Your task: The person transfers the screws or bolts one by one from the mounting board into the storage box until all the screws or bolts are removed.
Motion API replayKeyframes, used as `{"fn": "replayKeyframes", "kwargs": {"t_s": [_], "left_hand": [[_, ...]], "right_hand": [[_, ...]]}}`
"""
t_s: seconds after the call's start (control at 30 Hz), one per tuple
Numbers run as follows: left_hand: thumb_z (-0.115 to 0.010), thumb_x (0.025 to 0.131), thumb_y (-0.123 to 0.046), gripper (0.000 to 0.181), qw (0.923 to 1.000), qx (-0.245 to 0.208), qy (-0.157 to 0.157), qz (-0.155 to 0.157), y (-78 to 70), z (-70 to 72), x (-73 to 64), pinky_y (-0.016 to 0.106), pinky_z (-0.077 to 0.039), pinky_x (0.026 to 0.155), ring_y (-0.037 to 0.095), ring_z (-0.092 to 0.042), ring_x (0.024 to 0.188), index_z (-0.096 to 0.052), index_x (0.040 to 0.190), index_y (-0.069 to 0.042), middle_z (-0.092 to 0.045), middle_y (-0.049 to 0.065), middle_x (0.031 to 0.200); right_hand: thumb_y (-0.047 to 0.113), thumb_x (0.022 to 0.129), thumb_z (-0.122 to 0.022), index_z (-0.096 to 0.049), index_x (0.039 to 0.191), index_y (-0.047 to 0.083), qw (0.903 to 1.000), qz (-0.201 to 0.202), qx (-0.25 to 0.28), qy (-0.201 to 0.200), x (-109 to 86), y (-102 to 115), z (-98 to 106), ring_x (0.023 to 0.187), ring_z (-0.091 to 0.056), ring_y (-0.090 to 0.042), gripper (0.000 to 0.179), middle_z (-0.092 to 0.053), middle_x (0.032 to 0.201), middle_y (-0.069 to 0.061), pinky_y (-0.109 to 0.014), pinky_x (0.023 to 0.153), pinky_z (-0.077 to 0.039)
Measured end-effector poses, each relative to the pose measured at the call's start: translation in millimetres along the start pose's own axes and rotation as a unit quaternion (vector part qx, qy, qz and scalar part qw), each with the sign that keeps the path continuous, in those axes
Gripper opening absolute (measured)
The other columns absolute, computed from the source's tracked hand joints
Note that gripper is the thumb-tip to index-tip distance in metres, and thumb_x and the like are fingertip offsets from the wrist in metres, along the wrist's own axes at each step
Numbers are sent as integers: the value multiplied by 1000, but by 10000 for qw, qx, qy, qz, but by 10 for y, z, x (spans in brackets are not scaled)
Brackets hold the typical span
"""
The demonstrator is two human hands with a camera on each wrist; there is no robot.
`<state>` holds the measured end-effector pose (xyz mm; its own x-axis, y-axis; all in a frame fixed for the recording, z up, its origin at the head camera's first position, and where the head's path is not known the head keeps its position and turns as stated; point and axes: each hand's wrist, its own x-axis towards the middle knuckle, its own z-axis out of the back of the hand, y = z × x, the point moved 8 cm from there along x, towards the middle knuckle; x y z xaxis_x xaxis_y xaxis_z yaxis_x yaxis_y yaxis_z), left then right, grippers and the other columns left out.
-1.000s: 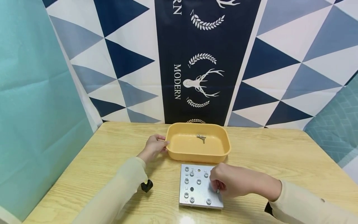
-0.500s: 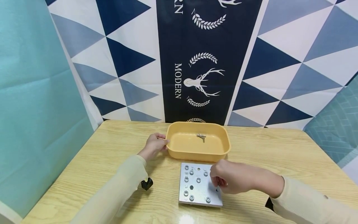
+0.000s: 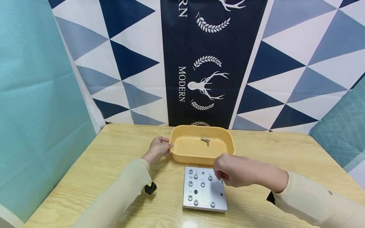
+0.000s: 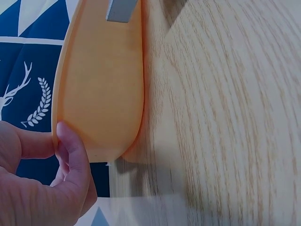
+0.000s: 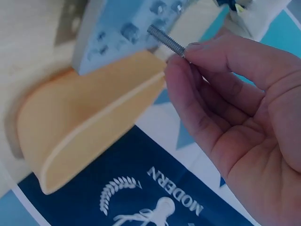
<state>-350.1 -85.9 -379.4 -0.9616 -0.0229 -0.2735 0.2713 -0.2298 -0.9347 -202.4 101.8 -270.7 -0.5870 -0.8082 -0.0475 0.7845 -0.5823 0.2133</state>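
In the head view, we see a yellow rounded-rectangular plastic tray [image 3: 199,160] by the middle of the back edge of the pale wooden desk [image 3: 119,148], with small silver metal screws [image 3: 206,140] on its floor. The left hand [image 3: 158,147] pinches the tray's left rim. Just in front of the tray lies a square silver metal plate [image 3: 209,193] bearing socket-head bolts [image 3: 202,184]; the right hand [image 3: 235,171] covers its back right corner, and we glimpse only a sliver of what the fingers hold.

In the left wrist view, we see that grip on the rim up close, thumb and fingers on opposite sides of the tray wall; the contents are out of sight here.

In the right wrist view, we make out the held piece: a grey threaded metal rod [image 5: 165,41], pinched between thumb and fingertip, its free end pointing away from the hand.
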Motion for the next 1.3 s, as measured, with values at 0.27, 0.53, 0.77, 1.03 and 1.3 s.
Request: {"fn": "replayKeyframes", "kwargs": {"t_s": [0.27,0.53,0.77,1.03,1.3], "left_hand": [[-63,89,-1,24,10000,16,-29,43,22,4,5,22,-55,64,11,-55,66,-56,111,3,-53,9,93],[-63,89,-1,24,10000,-40,-3,19,5,3,-30,28,-59,71,12,-56,67,-55,112,4,-53,10,94],[-64,88,-1,24,10000,-35,-49,-1,26,25,-26,22,-57,63,13,-57,65,-55,110,3,-54,9,86],[-64,88,-1,24,10000,-38,-57,-18,12,36,-6,26,-59,67,12,-57,64,-55,111,3,-54,8,85],[-64,87,0,22,9999,-12,-73,-120,-9,14,-9,19,-55,59,11,-55,63,-56,108,4,-53,8,90]], "right_hand": [[-13,71,-63,-64,69,12,9992,-5,-276,-280,64,-40,245,61,-41,1,25,-54,65,8,-12,50,-38],[-14,70,-62,-65,68,13,9991,-162,-359,-184,186,-128,333,60,-43,-1,27,-56,64,7,-12,49,-39],[-15,70,-61,-64,66,11,9992,-260,-295,-59,300,-212,330,58,-43,-1,26,-56,62,4,-13,50,-39],[-15,71,-63,-63,63,11,9987,-416,-272,70,420,-464,322,55,-42,-3,27,-56,60,2,-14,49,-39],[-9,72,-69,-67,67,12,9967,-660,-366,283,532,-827,285,58,-49,-2,22,-63,65,4,-14,53,-45]]}}
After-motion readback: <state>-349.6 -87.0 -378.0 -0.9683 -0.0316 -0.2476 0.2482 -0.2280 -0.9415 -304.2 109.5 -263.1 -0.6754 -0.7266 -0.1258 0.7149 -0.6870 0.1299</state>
